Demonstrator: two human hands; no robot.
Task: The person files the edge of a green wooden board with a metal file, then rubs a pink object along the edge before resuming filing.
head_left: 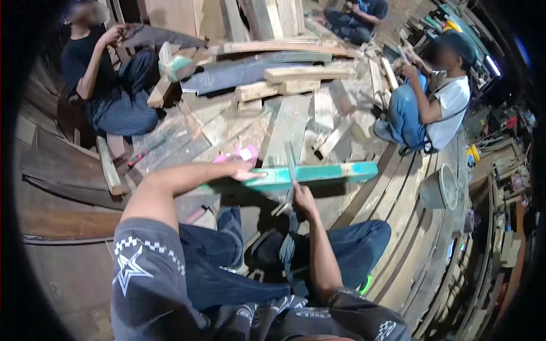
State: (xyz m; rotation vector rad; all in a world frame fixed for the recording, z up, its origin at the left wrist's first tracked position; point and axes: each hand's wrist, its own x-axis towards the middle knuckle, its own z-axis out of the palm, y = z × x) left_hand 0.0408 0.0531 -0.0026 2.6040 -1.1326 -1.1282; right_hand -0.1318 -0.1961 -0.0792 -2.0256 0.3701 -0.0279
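Note:
A long wooden beam (330, 171) with green and turquoise paint lies crosswise in front of my knees. My left hand (247, 172) rests on its left part, fingers stretched out along the top. My right hand (303, 197) is closed around the lower end of a long, narrow, grey flat tool (291, 159). That tool crosses over the beam and points away from me; its exact kind I cannot tell. Under the beam, around my feet, the ground is in shadow.
Timber blocks (284, 88) and planks are piled ahead. A person (122, 85) squats at the left, another (435, 91) sits at the right, and a third (357, 20) is farther back. A grey bucket (439, 187) stands on boards (392, 199) to my right.

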